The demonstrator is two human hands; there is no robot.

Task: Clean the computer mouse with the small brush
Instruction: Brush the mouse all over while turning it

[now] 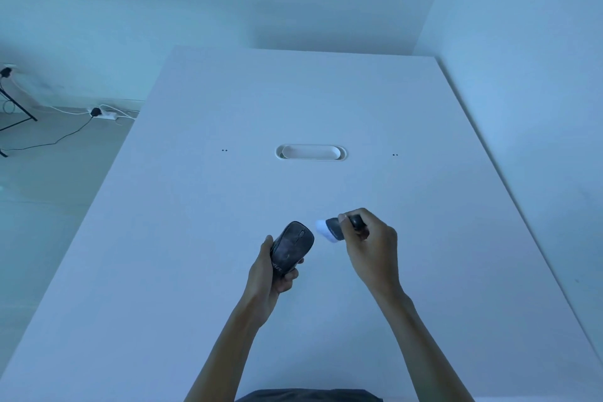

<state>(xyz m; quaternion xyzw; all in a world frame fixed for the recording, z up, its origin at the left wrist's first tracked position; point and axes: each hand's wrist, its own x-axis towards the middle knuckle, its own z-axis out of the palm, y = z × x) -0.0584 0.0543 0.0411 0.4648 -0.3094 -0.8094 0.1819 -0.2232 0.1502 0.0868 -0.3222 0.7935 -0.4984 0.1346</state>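
Note:
My left hand grips a dark computer mouse by its rear end, lifted above the white table with its front tilted up and away from me. My right hand holds a small brush by its dark round handle. The brush's white bristles point left toward the front of the mouse, a small gap apart from it. Part of the handle is hidden inside my fingers.
A white oval cable slot is set in the table's middle, beyond my hands. A wall runs along the table's right side. On the floor at the left lie a power strip with cables and a black stand leg.

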